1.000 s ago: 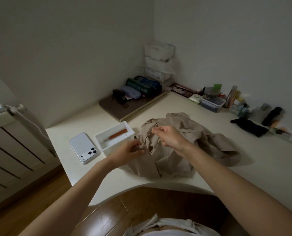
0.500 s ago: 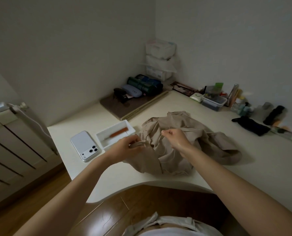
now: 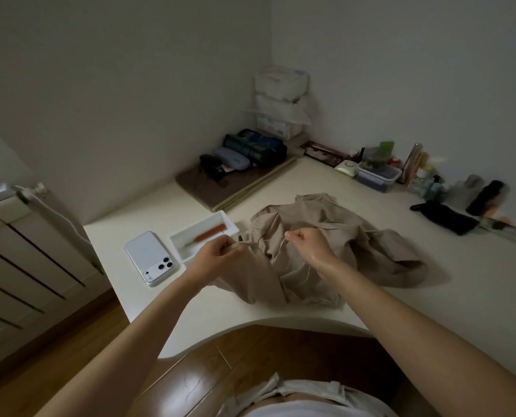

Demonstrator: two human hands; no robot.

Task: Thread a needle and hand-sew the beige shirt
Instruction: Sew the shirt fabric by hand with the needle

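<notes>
Left of the work lie a phone (image 3: pixel 151 258) and a tray (image 3: pixel 229 221) with an orange-handled tool (image 3: pixel 210 235), both out of the way. The left hand (image 3: pixel 217 251) pinches a fold at the left edge of the shirt (image 3: pixel 341 236), which lies crumpled mid-desk (image 3: pixel 431 296). It should hold that fold taut and lifted off the layers beneath. The right hand (image 3: pixel 307 245) is curled, thumb and forefinger pinched, probably on the needle, which is too fine to see. Pull the thread through gently so it snugs without puckering.
</notes>
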